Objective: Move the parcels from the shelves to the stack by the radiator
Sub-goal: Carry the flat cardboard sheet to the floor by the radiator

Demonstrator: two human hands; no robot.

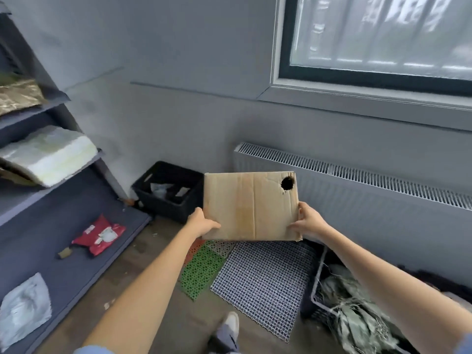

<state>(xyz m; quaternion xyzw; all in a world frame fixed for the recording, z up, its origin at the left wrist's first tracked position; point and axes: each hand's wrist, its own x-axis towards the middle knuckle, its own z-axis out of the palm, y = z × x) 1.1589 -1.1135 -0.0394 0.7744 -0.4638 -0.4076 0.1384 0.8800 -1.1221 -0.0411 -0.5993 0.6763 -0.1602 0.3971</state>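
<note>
A: What's nearest?

B: A white shoe [231, 324] on the floor, just nearer than the grey mesh mat [265, 282]. A green mat [201, 273] lies just left of that mat.

A: And the hands?

B: Above the mat's far edge. The left hand [201, 223] has its grip curled round the cardboard parcel [249, 206] at its lower left edge; the right hand [307, 221] grips the lower right edge. The parcel is in the air, with a dark hole near its top right corner.

A: Beyond?

B: The radiator [357, 185] stands behind the mat, a black crate [166, 198] beyond the mat to its left. Shelves [76, 251] well left of the mat carry a red parcel [99, 235].
</note>
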